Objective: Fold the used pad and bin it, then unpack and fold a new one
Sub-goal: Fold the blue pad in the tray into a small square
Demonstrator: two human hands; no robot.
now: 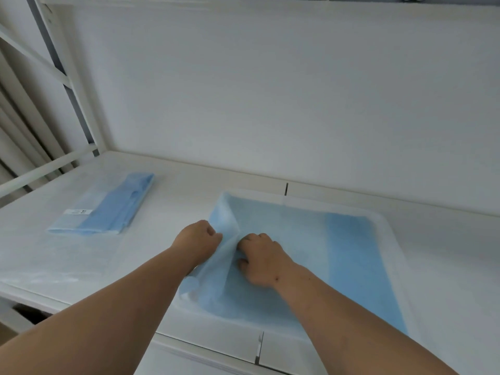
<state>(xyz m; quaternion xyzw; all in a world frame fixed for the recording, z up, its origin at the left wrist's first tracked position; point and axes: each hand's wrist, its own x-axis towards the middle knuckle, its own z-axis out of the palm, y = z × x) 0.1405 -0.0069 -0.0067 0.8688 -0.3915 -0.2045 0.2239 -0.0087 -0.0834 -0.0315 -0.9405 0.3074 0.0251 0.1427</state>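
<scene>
both hands, left hand and right hand, knuckles-up, pinching blue pad

Head camera looks steeply down, close over the white bed surface.

- The blue pad I'm handling looks like soft, matt, papery cloth.
- The packed pad sits in glossy clear plastic.
- The white bed surface looks smooth, matt.
</scene>
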